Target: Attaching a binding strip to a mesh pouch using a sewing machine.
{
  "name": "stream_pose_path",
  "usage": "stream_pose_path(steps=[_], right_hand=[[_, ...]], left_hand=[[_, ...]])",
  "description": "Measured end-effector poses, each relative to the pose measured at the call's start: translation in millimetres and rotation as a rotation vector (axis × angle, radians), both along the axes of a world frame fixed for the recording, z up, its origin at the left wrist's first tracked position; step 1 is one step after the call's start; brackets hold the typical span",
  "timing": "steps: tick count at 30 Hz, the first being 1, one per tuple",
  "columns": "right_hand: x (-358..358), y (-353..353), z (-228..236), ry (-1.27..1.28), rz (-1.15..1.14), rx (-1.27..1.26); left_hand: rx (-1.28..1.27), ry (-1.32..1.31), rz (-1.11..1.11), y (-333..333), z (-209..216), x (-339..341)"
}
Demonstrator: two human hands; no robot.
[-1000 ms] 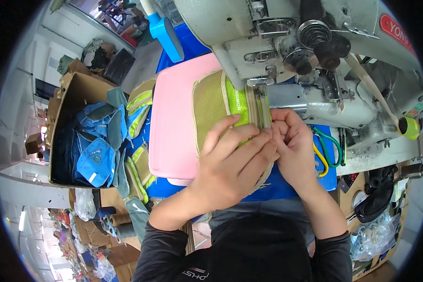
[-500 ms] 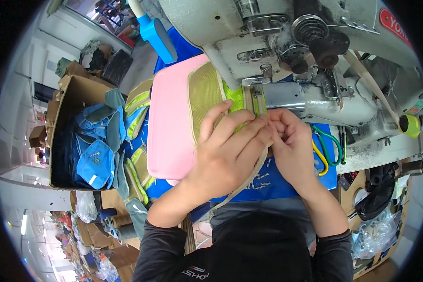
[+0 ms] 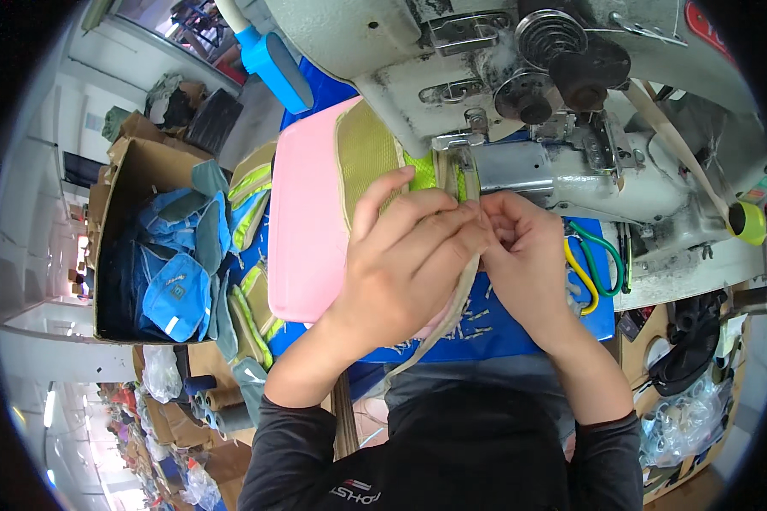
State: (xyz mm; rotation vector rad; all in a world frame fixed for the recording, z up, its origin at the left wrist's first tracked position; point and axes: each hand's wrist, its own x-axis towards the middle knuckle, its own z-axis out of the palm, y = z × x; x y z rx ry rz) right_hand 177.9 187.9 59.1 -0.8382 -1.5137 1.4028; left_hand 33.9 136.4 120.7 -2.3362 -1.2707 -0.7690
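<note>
A bag piece of yellow-green fabric [image 3: 420,169] with khaki mesh and pale edging lies under the presser foot [image 3: 462,140] of a sewing machine. My left hand [image 3: 409,260] lies across it, fingers spread over the top and the thumb hidden below. Close against those fingertips, my right hand [image 3: 524,255] pinches the piece's right edge, thumb and index finger together. A beige binding tape [image 3: 452,319] hangs from between the hands toward my lap. Under the piece is a pink board [image 3: 307,213].
The grey machine head [image 3: 358,43] rises at the far side. Green-handled scissors [image 3: 605,264] and a yellow handle [image 3: 581,277] rest right of my hand. At left stands a cardboard box [image 3: 115,247] of blue fabric pieces [image 3: 177,294]. Thread scraps dot the blue tabletop [image 3: 520,328].
Both hands stay at the fabric's edge and have shifted slightly left. The edging by the presser foot lies differently, with the strip now curving down toward my fingers. The view has tilted a little.
</note>
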Motion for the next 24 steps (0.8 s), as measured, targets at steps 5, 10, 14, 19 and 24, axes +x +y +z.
stream_pose_path(steps=[5, 10, 14, 19, 24], right_hand=[[-8.6, -2.0, -10.5, 0.123, -0.013, -0.021], [-12.5, -0.6, -10.3, 0.123, -0.057, -0.026], [-16.8, -3.3, -8.3, 0.163, -0.107, -0.048], [-22.1, -7.5, -11.7, 0.067, -0.064, 0.017], [-25.8, -5.9, -17.8, 0.059, -0.076, 0.065]], left_hand=[[-0.097, -0.123, -0.003, 3.1, -1.0, -8.8], [-0.079, 0.023, -0.018, 9.6, -0.6, -9.7], [-0.133, 0.07, 0.007, 9.7, 3.4, -12.0], [-0.189, -0.151, -0.046, 16.7, 2.9, -27.4], [-0.23, 0.025, -0.066, 18.4, 11.8, -29.2]])
